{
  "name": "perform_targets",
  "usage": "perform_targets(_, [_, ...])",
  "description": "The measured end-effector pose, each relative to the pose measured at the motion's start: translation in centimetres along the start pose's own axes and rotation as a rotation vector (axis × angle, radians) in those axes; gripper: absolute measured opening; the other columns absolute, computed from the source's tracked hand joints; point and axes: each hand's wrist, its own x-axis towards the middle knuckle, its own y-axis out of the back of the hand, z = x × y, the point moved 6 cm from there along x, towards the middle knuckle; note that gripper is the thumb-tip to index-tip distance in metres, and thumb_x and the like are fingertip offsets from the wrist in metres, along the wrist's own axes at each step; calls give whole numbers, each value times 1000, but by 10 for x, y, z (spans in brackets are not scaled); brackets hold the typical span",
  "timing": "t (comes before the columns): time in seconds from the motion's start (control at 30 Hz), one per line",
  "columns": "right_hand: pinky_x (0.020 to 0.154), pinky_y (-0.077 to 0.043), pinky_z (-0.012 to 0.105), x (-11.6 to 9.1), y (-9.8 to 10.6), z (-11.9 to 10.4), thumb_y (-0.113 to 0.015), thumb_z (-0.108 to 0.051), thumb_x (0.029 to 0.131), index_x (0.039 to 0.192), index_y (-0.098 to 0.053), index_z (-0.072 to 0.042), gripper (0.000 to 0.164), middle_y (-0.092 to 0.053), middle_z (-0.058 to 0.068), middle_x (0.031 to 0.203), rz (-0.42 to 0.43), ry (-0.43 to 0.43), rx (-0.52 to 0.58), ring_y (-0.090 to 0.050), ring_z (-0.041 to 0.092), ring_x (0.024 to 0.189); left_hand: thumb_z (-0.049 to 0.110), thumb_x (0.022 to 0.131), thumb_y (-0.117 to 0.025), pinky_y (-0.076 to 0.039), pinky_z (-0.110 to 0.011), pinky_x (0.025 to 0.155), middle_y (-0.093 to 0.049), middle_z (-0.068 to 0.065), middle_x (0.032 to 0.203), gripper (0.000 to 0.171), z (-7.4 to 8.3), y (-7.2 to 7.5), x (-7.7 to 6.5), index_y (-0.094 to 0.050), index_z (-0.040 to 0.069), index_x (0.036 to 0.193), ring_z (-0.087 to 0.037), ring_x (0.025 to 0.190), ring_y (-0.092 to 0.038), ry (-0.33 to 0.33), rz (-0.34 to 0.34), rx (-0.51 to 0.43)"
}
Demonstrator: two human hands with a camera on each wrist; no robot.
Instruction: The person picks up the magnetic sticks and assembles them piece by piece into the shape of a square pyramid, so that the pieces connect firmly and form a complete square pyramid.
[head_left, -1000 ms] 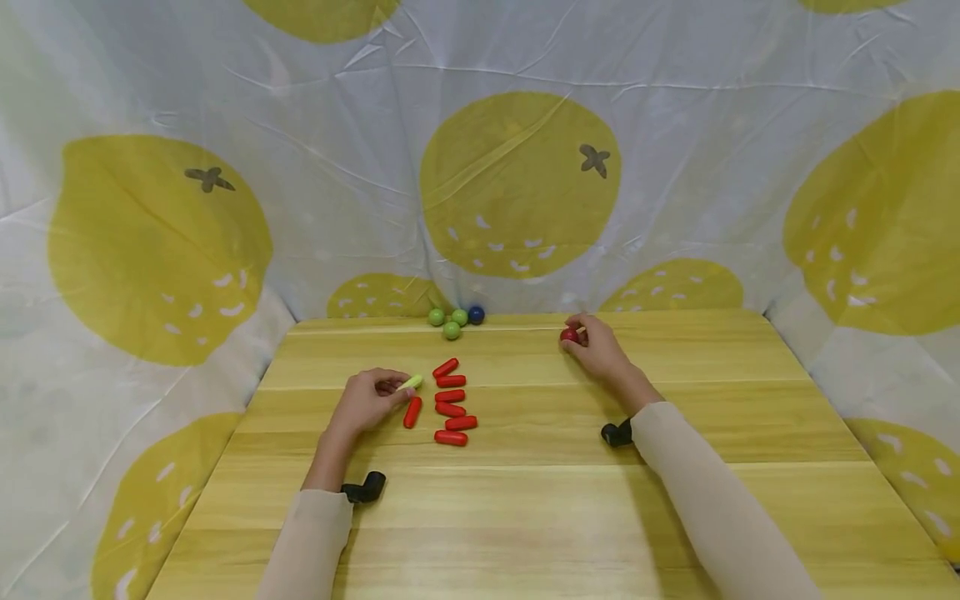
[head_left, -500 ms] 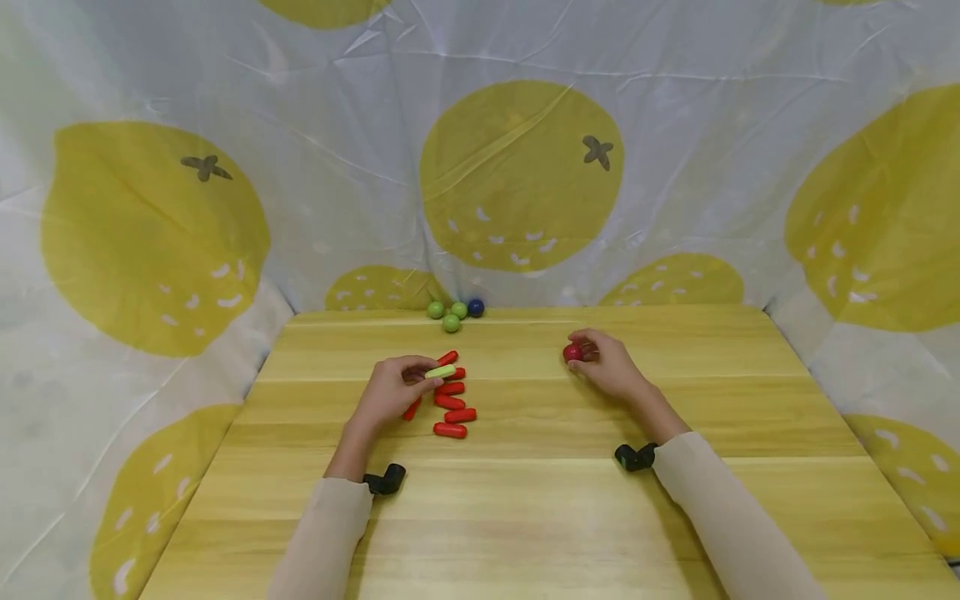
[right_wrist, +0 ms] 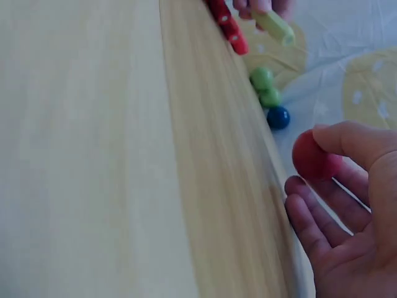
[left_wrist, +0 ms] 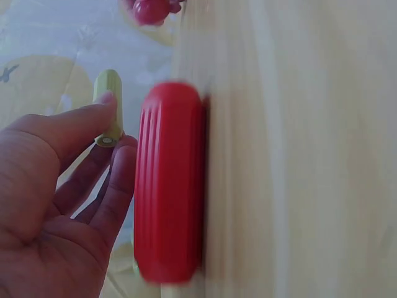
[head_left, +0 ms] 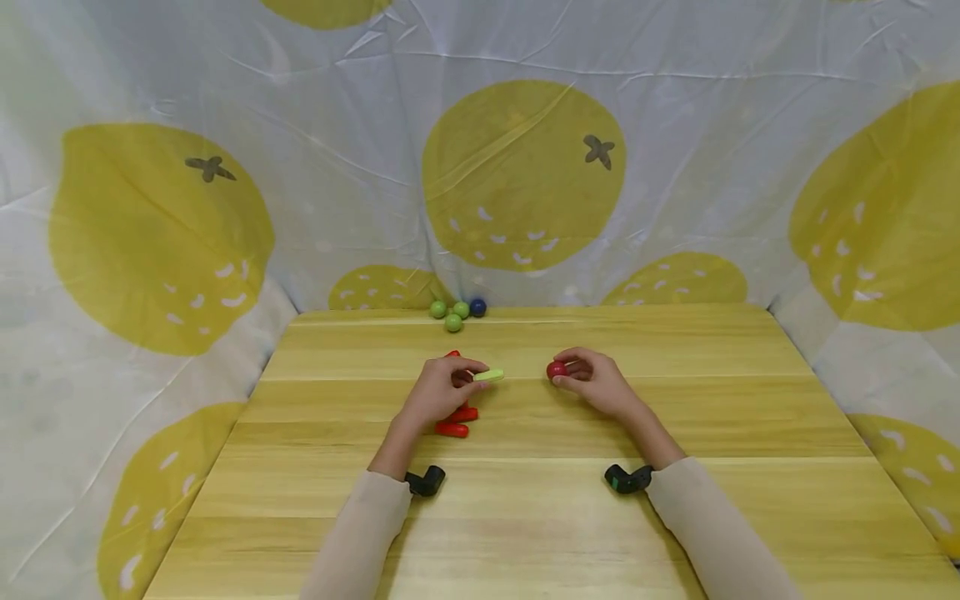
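Pinching a pale green, ribbed cylinder (head_left: 489,376) between thumb and fingers of the left hand (head_left: 442,392), over the far half of a yellowish, wood-grained desk (head_left: 525,517). In the head view, pointed by its free end toward the right hand (head_left: 600,385). Pinching there, between thumb and fingers of the right hand, a glossy dark red ball (head_left: 557,371). Holding cylinder and ball at nearly the same level in the head view, near each other but apart.

Covering, with the left hand, part of a group of bright red, ribbed cylinders (head_left: 452,430) on the desk; too hidden in the head view to count. Showing one of these large and close in the left wrist view.

At the far edge of the desk, a cluster of three glossy light green balls (head_left: 453,322), with a glossy dark blue ball (head_left: 477,308) just beside the rightmost green one. Behind all this, a whitish, wrinkled cloth (head_left: 352,183) printed with big yellow fruit. On the arms, beige long sleeves (head_left: 720,525); at each wrist, a black angled device (head_left: 426,481).
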Motion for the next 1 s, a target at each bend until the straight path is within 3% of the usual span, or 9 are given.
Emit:
perform_targets(0.13, [85, -56, 17, 0, -11, -7, -74, -6, 95, 134, -61, 9, 44, -66, 27, 126, -23, 16, 31, -67, 36, 108, 18, 89, -83, -62, -30, 80, -76, -4, 106, 22, 10, -13, 8, -80, 16, 110, -16, 89, -72, -1, -20, 12])
perform_targets(0.4, [85, -56, 18, 0, -23, -9, -75, -10, 95, 129, -65, 2, 38, -69, 23, 121, -24, 59, 80, -68, 32, 105, 20, 92, -80, -61, -31, 83, -76, -6, 109, 21, 15, -36, 20, -79, 14, 112, -15, 92, -71, 10, -78, 38])
perform_targets(0.67, [84, -57, 22, -1, -25, -9, -75, -3, 93, 129, -62, 6, 40, -68, 26, 121, -38, 60, 43, -67, 36, 104, 19, 93, -79, -60, -27, 81, -77, -4, 103, 22, 18, -45, 21, -79, 10, 113, -12, 88, -70, -37, -95, 49])
perform_targets(0.87, [86, -57, 26, -1, -28, -11, -81, -12, 90, 130, -66, -1, 44, -70, 18, 123, -62, 125, -5, -68, 26, 101, 20, 93, -79, -59, -25, 79, -76, 0, 99, 19, 18, -49, 21, -79, 12, 111, -9, 85, -68, -50, -88, 51])
perform_targets(1.0, [83, -56, 25, 0, -32, -11, -82, -19, 91, 126, -70, -10, 39, -72, 10, 122, -80, 129, -62, -67, 19, 98, 20, 93, -79, -59, -23, 78, -77, 2, 97, 16, 19, -53, 21, -80, 15, 108, -7, 83, -68, -60, -82, 46])
